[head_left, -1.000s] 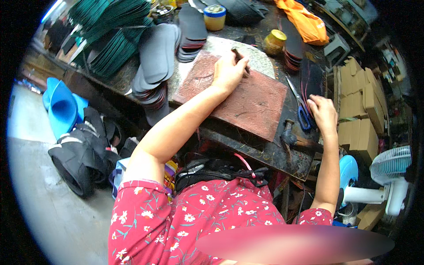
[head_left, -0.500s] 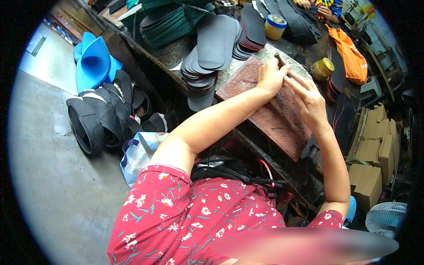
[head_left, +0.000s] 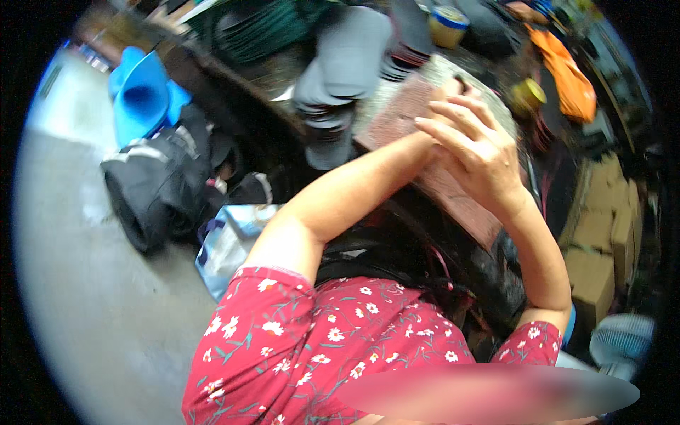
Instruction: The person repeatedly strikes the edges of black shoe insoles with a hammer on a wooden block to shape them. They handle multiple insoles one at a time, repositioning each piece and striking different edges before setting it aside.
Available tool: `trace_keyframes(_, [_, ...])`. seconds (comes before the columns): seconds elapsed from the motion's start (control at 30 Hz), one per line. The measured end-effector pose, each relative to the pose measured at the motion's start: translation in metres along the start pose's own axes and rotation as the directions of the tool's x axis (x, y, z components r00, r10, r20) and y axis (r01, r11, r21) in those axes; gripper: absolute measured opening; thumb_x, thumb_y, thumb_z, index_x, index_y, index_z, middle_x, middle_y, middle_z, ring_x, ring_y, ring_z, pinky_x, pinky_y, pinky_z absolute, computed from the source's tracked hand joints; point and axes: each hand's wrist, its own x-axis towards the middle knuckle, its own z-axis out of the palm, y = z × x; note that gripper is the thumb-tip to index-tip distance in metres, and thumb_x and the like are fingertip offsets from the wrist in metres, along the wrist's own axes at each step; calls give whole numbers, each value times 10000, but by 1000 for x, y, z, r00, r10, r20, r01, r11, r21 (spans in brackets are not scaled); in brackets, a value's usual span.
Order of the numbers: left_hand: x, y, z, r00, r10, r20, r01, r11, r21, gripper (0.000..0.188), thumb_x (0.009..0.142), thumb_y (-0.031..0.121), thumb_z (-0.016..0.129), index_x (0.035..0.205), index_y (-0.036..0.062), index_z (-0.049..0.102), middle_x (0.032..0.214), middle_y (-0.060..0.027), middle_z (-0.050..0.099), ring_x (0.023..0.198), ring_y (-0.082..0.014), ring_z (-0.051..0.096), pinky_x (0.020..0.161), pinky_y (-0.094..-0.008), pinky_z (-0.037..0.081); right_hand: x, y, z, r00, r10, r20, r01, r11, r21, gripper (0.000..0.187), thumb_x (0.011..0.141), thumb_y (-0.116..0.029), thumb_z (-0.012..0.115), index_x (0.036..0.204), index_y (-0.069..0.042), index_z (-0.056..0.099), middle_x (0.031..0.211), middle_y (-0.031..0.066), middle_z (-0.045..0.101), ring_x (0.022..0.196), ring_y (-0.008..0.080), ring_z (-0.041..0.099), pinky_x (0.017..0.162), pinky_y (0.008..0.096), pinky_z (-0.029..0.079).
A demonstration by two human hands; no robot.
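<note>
Over the reddish-brown board (head_left: 397,113), my two hands overlap. My right hand (head_left: 485,145) lies across the left one, its fingers stretched and apart, with nothing seen in them. Most of my left hand (head_left: 446,90) is hidden behind it. The part that shows is curled beside a small dark thing, too blurred to name. Under the board is a pale speckled slab (head_left: 443,69). Left of it are piled dark grey shoe insoles (head_left: 354,53).
A yellow-and-blue tub (head_left: 448,28), a yellow jar (head_left: 527,96) and an orange bag (head_left: 567,78) lie beyond the slab. Black shoe uppers (head_left: 152,184) and a blue plastic object (head_left: 145,99) are on the left. Cardboard boxes (head_left: 593,280) and a fan (head_left: 622,340) stand right.
My right hand has moved left over my left hand, covering most of it, and its fingers have spread. The whole view has shifted slightly and blurred.
</note>
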Motion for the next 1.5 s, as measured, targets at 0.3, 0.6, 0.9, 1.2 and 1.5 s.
trace_keyframes(0.3, [9,-3,5,987,-127,99,151,945,-290,263,920,274,616,931,15,656,799,-71,734,699,-165,678,676,-315,516,-157,74,-57,826,563,11,-530,784,-322,388,870,-287,648,1239,-168,639,1196,85,640,1126,296,571,976,405,474])
trace_keyframes(0.6, [7,5,-3,988,-120,102,150,915,-375,193,957,190,595,935,1,627,785,-85,719,655,-119,656,609,-269,513,-282,172,-34,-116,992,42,-906,-88,-415,1070,707,-832,545,1513,-164,324,1471,257,397,1353,409,402,1094,513,340])
trace_keyframes(0.9, [7,-2,-1,993,-96,64,113,929,-352,198,944,204,605,930,6,606,773,-90,712,655,-147,679,592,-292,529,-247,183,-33,-43,993,108,-879,13,-476,1097,639,-730,702,1523,-219,301,1435,263,439,1314,422,445,1050,522,391])
trace_keyframes(1.2, [9,0,-1,990,-133,56,142,968,-207,236,933,246,610,986,17,598,788,-78,719,698,-163,676,654,-300,519,-279,210,-48,16,995,94,-991,4,135,1201,621,-433,876,1552,-123,184,1494,267,362,1358,357,414,1093,447,366])
trace_keyframes(1.5, [10,-4,5,988,-149,47,156,955,-251,257,902,287,613,829,48,672,755,-87,718,713,-228,693,689,-374,528,-287,233,-45,-57,962,265,-876,-175,449,961,691,-158,836,1463,33,297,1334,227,544,1193,315,560,1000,423,441])
